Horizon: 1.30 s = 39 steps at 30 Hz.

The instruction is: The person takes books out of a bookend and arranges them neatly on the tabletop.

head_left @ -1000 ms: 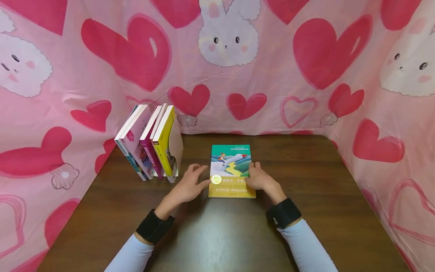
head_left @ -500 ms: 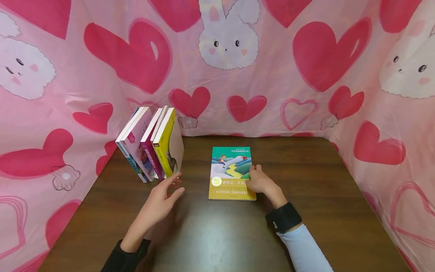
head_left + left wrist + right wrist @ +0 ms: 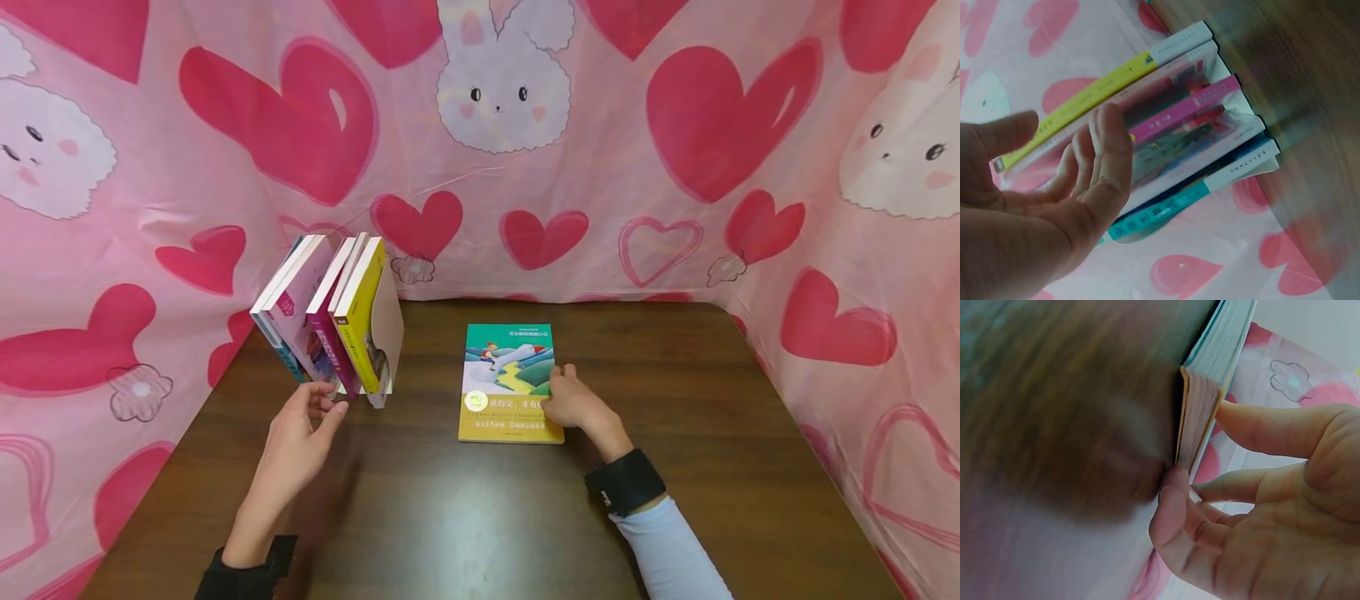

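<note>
I see the right hand (image 3: 576, 402) pinching the right edge of a rectangular green-and-yellow illustrated paperback book (image 3: 504, 375), which lies face up on the dark brown wood-grain table (image 3: 675, 375). Over to its left, the left hand (image 3: 295, 437), fingers loosely bent and holding nothing, is near a standing row of colourful books (image 3: 330, 342) (touching or not, I can't tell)
</note>
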### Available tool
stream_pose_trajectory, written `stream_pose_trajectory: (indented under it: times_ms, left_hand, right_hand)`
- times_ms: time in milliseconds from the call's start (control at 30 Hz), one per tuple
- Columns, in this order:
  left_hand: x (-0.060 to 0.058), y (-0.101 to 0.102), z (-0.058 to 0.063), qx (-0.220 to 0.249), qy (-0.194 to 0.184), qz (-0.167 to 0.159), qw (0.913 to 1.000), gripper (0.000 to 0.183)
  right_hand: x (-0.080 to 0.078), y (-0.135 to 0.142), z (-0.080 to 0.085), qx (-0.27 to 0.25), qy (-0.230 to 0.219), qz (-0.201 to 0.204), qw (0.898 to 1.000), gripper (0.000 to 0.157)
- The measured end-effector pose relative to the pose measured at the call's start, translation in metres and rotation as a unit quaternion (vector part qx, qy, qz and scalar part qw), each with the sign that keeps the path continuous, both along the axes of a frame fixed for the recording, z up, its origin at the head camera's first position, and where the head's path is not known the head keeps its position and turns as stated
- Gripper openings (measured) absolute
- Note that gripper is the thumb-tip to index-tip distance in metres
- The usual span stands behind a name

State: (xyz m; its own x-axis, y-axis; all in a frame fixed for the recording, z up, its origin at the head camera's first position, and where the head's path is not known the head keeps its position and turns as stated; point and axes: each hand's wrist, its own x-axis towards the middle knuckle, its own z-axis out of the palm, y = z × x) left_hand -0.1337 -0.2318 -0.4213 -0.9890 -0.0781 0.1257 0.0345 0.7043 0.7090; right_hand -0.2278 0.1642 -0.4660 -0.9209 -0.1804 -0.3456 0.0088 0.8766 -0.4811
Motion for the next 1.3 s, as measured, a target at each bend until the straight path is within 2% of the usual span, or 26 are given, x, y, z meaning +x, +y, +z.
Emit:
stream_pose_trajectory:
  times_ms: [133,267,367,500,600,733,933,1067,1300]
  left_hand:
    - [-0.001,-0.007,0.000,0.036,0.018,0.067,0.9970,0.037]
    - [-0.006,-0.014,-0.002,0.067,0.051,0.133,0.9876,0.038]
    - [-0.012,-0.021,-0.004,0.076,0.068,0.154,0.9828,0.047]
    - [-0.021,-0.031,-0.007,0.074,0.062,0.146,0.9845,0.066]
    - [-0.028,-0.037,-0.009,0.074,0.057,0.134,0.9866,0.073]
    - [-0.036,-0.043,-0.009,0.082,0.044,0.119,0.9886,0.071]
    - [-0.044,-0.049,-0.006,0.081,-0.002,0.089,0.9928,0.066]
    - [-0.050,-0.050,-0.005,0.084,-0.008,0.072,0.9939,0.065]
    - [-0.058,-0.051,-0.007,0.096,-0.015,0.062,0.9934,0.064]
  right_hand:
    - [-0.001,-0.002,-0.001,0.007,0.003,0.001,1.000,0.072]
    - [-0.001,-0.001,-0.001,0.014,-0.002,0.001,1.000,0.072]
    - [-0.001,-0.001,0.000,0.013,-0.005,0.002,1.000,0.072]
    - [0.000,-0.001,0.001,0.011,-0.004,0.005,1.000,0.071]
    - [0.000,0.000,0.001,0.010,-0.002,0.004,1.000,0.071]
    - [0.000,0.000,0.000,0.013,0.000,0.003,1.000,0.072]
    - [0.000,-0.001,0.001,0.018,0.001,0.004,1.000,0.071]
    - [0.000,-0.001,0.001,0.016,0.001,0.005,1.000,0.071]
    - [-0.001,0.000,0.001,0.010,0.001,0.008,1.000,0.071]
